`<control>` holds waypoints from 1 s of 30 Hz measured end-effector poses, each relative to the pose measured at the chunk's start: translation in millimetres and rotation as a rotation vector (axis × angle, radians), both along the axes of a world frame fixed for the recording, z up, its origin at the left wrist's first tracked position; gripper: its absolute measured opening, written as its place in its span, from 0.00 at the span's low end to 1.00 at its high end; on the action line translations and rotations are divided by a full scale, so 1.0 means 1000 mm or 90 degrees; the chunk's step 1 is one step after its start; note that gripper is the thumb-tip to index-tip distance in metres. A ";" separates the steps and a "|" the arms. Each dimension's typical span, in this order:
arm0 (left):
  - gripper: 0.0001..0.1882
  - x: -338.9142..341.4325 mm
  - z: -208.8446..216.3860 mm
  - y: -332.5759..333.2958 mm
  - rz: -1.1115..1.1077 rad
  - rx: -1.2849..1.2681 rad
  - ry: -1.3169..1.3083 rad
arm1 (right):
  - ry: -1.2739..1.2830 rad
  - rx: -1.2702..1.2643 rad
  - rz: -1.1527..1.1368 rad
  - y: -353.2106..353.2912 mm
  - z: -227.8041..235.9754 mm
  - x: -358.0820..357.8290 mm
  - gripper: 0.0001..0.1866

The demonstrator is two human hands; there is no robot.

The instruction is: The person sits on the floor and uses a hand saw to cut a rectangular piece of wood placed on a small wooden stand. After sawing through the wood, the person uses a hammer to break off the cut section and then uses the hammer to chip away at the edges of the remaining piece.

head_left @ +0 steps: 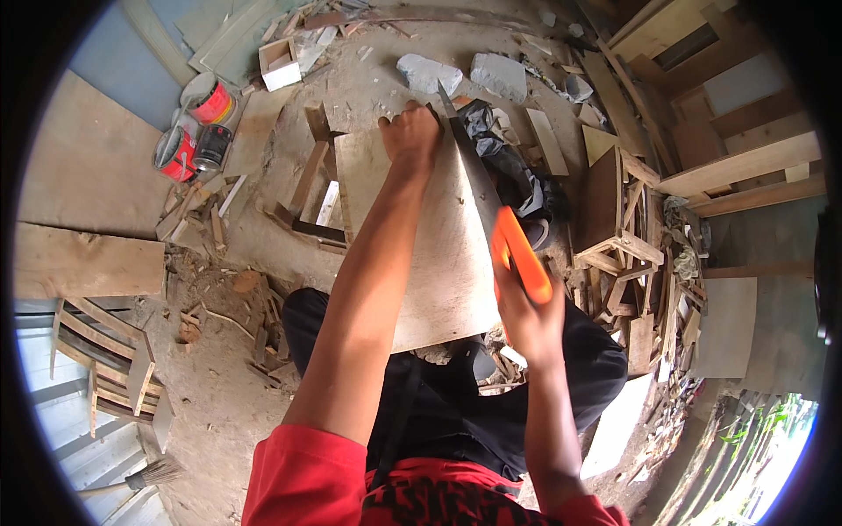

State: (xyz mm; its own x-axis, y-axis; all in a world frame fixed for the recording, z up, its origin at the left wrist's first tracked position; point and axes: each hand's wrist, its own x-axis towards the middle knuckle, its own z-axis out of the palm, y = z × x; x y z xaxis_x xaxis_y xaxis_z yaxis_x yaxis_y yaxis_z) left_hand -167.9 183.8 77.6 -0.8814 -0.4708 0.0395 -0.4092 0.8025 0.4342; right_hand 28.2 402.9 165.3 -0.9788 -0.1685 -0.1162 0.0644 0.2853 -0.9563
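Head view: a person sawing over a dirt floor.
Left hand [410,131]: fingers curled over the plywood board's [438,254] far edge.
Right hand [529,317]: closed around the handsaw's [491,210] orange handle, blade along the board's right edge.
Nearby: red paint cans [195,131] at upper left.

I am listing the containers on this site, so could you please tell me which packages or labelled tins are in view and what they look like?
Red tin: upper left on the ground, round, red label, pale top.
Second red tin: just below it, on its side, red with a dark end.
Dark tin: between them, round, black and grey.
Small box: top centre-left, open, white-sided.
No signs or screens.
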 end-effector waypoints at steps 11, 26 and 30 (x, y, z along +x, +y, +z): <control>0.20 0.000 -0.013 -0.005 -0.050 -0.122 -0.012 | 0.062 0.178 0.031 -0.081 0.021 -0.115 0.25; 0.20 0.000 0.000 0.004 -0.007 -0.074 -0.052 | -0.009 0.082 0.062 -0.014 0.038 -0.012 0.15; 0.20 -0.007 -0.014 -0.010 -0.040 -0.141 -0.027 | 0.077 0.079 0.007 -0.070 0.005 -0.103 0.21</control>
State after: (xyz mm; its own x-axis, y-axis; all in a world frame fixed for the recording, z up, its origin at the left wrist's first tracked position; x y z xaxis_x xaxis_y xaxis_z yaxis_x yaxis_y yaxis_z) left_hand -174.5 173.6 64.1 -0.9116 -0.3993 0.0980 -0.3701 0.9007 0.2274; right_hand -75.0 333.2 170.3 -0.9852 -0.1703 -0.0182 -0.0526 0.4020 -0.9141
